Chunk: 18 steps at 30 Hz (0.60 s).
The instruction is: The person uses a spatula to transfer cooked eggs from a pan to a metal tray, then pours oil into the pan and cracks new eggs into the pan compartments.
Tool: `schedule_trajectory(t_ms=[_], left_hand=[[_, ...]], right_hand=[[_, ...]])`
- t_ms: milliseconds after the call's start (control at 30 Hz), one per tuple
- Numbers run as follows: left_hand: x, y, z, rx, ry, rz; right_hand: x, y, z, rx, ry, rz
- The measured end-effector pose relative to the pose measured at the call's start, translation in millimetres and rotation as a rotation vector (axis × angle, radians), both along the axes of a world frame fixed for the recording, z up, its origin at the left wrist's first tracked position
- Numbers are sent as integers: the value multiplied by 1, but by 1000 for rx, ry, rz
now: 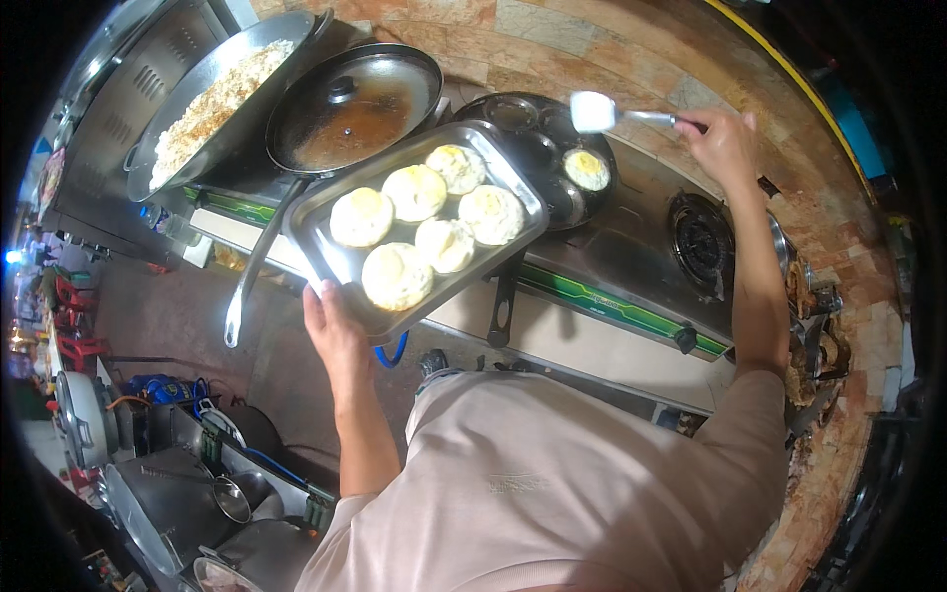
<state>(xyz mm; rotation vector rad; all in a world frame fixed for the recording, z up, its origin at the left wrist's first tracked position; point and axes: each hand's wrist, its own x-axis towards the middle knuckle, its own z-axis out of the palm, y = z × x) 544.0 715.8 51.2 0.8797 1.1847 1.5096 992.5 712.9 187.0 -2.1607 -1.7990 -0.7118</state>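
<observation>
My left hand (337,325) grips the near left corner of a rectangular metal tray (348,296), held tilted. Several round fried eggs (397,275) lie on it. In my right hand (721,144) is the handle of a spatula (593,112), whose pale, bright blade is raised over the edge of a dark multi-cup egg pan (530,152). One fried egg (587,170) sits in a cup at that pan's right side; the tray hides part of the pan. The pan's black handle (503,311) points towards me.
A lidded frying pan (355,111) and a large wok of rice (222,111) stand to the left. The gas stove (614,244) has a burner (701,235) at right. Large metal pots (163,503) are at lower left. A tiled wall (592,37) runs behind the stove.
</observation>
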Motion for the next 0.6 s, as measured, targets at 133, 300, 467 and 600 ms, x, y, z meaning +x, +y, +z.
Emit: schedule_trajectory(t_ms=[133,300,467,600], left_hand=[[-11,-7,0,-9,9,43],[-17,-14,5,-23,-6,86],[-16,-20,9,-39,-16,132],[-19,-25,5,-49,-26,100]], right_hand=[[15,-5,-22,-120,-84,-69],[10,-1,-23,-166,-138,-18],[1,3,-2,-415,-6,-164],[66,-3,-42,-427,384,-104]])
